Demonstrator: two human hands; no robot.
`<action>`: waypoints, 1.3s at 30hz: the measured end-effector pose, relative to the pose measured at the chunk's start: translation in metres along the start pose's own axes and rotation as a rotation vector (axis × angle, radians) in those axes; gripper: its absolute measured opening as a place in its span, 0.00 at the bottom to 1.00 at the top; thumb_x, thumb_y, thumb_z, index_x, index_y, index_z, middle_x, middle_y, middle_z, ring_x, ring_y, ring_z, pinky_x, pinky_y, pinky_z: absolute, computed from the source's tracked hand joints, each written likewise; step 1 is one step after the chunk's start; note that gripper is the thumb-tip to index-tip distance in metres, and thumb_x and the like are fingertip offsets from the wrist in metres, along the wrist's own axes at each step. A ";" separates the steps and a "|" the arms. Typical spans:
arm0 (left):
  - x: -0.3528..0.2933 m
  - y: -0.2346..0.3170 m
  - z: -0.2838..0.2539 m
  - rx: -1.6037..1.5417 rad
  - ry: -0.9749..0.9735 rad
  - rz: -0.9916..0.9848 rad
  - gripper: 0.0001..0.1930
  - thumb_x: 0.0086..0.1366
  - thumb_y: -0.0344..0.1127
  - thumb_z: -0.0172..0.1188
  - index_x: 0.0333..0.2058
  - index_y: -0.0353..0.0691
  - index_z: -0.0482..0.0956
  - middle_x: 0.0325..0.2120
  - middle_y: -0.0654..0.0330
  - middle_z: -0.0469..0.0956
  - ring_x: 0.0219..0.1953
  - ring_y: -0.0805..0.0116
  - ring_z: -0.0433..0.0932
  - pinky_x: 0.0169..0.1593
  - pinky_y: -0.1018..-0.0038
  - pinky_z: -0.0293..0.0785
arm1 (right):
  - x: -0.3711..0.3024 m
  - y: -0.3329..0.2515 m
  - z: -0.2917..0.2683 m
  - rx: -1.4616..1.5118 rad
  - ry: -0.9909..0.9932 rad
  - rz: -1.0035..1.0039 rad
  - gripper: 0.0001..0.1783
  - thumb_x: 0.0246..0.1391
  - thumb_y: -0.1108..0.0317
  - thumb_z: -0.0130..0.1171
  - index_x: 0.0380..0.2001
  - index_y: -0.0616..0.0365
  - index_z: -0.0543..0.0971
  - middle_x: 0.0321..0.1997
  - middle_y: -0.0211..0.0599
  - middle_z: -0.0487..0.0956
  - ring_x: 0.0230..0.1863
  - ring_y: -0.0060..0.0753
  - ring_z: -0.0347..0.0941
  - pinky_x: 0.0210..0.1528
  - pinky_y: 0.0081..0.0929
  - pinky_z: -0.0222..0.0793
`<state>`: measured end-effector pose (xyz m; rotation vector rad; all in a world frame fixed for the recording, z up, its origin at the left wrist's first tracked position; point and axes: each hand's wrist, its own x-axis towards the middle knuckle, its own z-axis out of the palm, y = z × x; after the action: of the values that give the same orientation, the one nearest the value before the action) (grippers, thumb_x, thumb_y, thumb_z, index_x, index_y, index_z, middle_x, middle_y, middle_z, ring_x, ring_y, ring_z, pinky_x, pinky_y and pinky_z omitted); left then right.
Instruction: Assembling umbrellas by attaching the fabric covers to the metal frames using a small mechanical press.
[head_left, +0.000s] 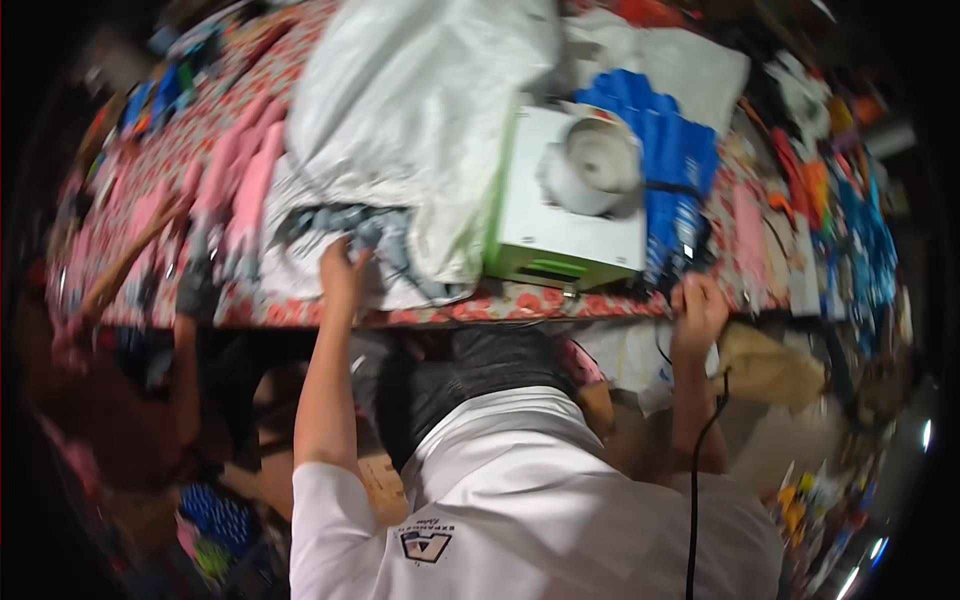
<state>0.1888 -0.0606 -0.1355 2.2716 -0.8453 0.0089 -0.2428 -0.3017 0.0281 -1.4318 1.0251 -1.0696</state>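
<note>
"White sack (pixel 420 110), where does it lie, please?"

"It lies on the desk (pixel 525 303), at eleven o'clock from the middle of the view. In its open mouth, toward ten o'clock, some grey pieces (pixel 385 228) are visible."

"And the left hand (pixel 345 275)?"

"It is at nine o'clock, by this mouth. Its grip is partly open, with the fingers bent; whether it has hold of something, I cannot tell."

"How is the right hand (pixel 700 312)?"

"It is at three o'clock, near the desk edge. The fingers are curled inward, but the picture is blurred, so I cannot tell if this grip is closed on anything."

"What stands between?"

"One green-and-white machine (pixel 530 225), at one o'clock. Beside it, at two o'clock, is a blue bundle (pixel 670 150). At ten o'clock lie pink gloves (pixel 240 185)."
</note>
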 end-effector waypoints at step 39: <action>-0.140 0.122 -0.059 -1.407 -0.132 -0.856 0.27 0.53 0.24 0.50 0.55 0.37 0.67 0.32 0.59 0.72 0.31 0.69 0.70 0.33 0.76 0.70 | 0.124 0.183 -0.205 -1.214 0.355 0.212 0.42 0.43 0.43 0.64 0.49 0.71 0.71 0.41 0.60 0.77 0.41 0.57 0.75 0.44 0.42 0.72</action>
<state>0.0213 -0.0101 -0.0486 1.0833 0.1956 -0.8400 -0.4207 -0.4891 -0.1267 -1.9906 2.2495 -0.4973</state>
